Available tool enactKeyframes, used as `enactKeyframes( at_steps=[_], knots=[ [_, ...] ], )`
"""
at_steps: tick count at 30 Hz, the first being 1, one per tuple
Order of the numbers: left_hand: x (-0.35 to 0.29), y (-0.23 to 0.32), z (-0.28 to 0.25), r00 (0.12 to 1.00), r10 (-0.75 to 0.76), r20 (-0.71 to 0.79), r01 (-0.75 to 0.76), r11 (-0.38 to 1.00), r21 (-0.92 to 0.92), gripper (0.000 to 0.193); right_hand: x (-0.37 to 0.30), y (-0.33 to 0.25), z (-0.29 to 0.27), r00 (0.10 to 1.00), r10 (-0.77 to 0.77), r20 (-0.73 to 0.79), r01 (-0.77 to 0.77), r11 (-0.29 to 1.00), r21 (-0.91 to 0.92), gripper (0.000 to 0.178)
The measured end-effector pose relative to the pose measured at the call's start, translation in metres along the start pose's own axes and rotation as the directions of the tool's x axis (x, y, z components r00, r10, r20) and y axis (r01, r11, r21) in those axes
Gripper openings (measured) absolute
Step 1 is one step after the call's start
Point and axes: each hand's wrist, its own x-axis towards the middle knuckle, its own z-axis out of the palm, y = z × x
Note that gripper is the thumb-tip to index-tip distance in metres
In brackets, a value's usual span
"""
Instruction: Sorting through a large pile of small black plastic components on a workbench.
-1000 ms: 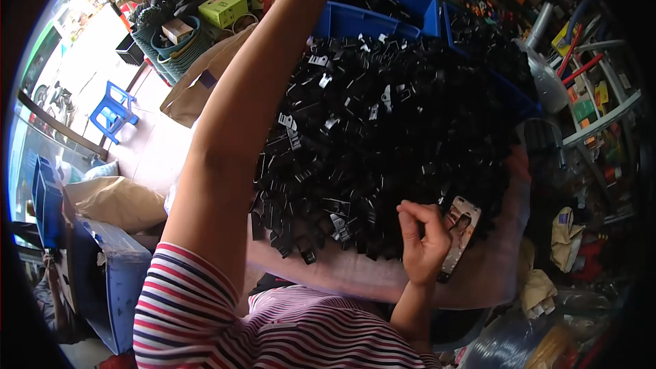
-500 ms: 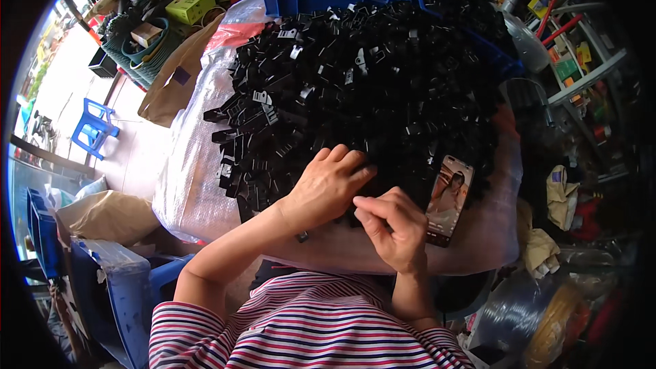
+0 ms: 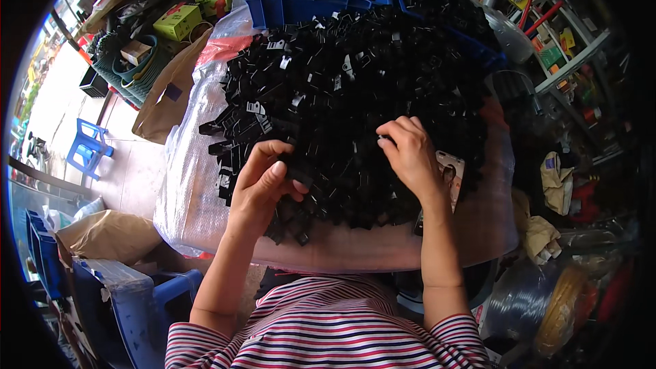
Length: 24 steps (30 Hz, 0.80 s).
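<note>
We count two hands: left hand (image 3: 260,181), right hand (image 3: 410,147). One phone (image 3: 451,164) near right hand. Black parts (image 3: 342,96) around both, too many to tally. Past both hands, two bins (image 3: 287,9); past left, two green boxes (image 3: 179,22).

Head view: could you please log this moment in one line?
left hand: over black parts pile; right hand: over pile; smartphone: partly behind right forearm

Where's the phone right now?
In the head view, the phone is right of centre, at the near right part of the pile of black pieces, partly hidden behind the person's right wrist.
</note>
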Motion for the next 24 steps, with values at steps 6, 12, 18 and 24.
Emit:
enactKeyframes(
  at_steps=[6,12,18,24],
  knots=[
    [-0.023,-0.019,-0.010,0.992,-0.104,0.072,0.125,0.906,-0.404,0.046,0.013,-0.015,0.001,0.984,0.092,-0.154,-0.059,0.977,0.207,0.017],
    [-0.018,-0.026,0.004,0.989,-0.095,0.112,0.135,0.887,-0.441,0.054,0.057,0.004,0.038,0.978,0.182,-0.105,-0.180,0.983,0.025,0.023],
    [-0.021,-0.028,-0.001,0.997,-0.024,0.078,0.056,0.897,-0.439,0.054,0.016,-0.081,-0.009,0.987,0.147,-0.070,-0.103,0.898,0.429,0.022],
    [-0.025,-0.038,0.012,0.982,-0.110,0.153,0.165,0.892,-0.421,0.049,-0.030,-0.101,0.016,0.982,0.173,-0.081,-0.090,0.791,0.605,0.025]
  ],
)
